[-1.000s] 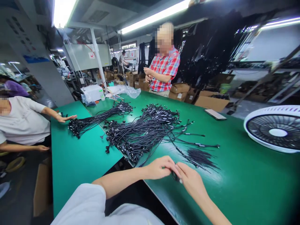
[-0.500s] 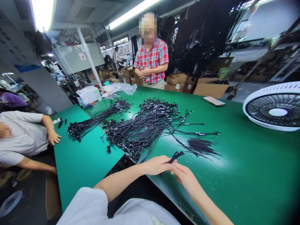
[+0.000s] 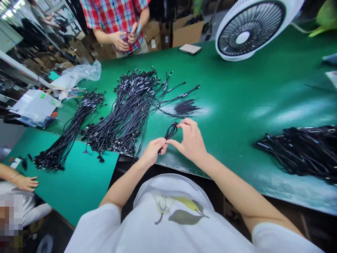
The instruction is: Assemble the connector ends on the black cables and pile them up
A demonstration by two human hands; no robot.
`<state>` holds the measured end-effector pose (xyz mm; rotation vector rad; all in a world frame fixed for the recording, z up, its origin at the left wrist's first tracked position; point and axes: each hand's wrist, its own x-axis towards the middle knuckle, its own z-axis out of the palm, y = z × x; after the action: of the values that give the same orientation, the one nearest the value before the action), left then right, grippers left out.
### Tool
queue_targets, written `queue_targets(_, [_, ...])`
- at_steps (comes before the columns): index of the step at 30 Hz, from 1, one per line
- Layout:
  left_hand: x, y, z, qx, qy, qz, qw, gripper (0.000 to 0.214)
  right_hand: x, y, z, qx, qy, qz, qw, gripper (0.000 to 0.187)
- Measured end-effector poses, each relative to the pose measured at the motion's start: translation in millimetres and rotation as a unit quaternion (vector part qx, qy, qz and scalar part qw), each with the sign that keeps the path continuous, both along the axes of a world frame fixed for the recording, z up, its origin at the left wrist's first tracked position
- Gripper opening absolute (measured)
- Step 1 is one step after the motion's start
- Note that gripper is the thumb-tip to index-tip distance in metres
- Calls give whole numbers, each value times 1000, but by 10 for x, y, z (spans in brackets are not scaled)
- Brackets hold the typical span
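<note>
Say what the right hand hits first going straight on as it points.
Past the looped cable it pinches, the right hand likely meets the small bunch of thin black strands on the table; depth unclear.

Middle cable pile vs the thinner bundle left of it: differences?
The middle cable pile is much wider and holds more strands; the left bundle is slim. The middle cable pile fans out, with loose ends straying right; the left bundle's strands run close together. Both are thin black cables with connector ends, lying diagonally, untouched: the left hand and right hand pinch a separate looped cable.
</note>
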<state>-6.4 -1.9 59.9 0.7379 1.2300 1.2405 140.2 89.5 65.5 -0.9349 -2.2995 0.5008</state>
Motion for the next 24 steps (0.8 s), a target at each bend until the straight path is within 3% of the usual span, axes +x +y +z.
queue_targets(2, [-9,44,-9,-26,8,-37,999,41,63,40,-9,88,-64,82,991,41])
queue_targets(4, [-24,101,-39,-44,14,-84,995,40,135,104,-78,110,-151,172,967,35])
queue_targets(7, [-73,195,-116,-70,-29,-115,991,44,318,167,-293,86,-234,165,954,46])
queue_targets(10, [-141,220,-181,-76,4,-68,995,55,636,168,-515,59,-256,24,965,53])
queue_targets(14, [-345,34,-257,-76,224,-60,970,54,1238,296,-635,32,-262,-185,947,50])
queue_targets(16, [-528,-76,-334,-96,254,-59,961,53,1653,461,-597,35,-265,-297,917,48])
queue_targets(20, [-710,-191,-488,-124,246,-24,961,60,2622,723,-356,66,-238,-522,816,62])
queue_targets(22, [-637,-224,-510,-120,240,-25,963,60,2974,777,-257,71,-214,-562,796,77])
queue_targets(24, [-550,-244,-505,-102,247,-39,963,55,3146,818,-238,77,-180,-562,803,88])
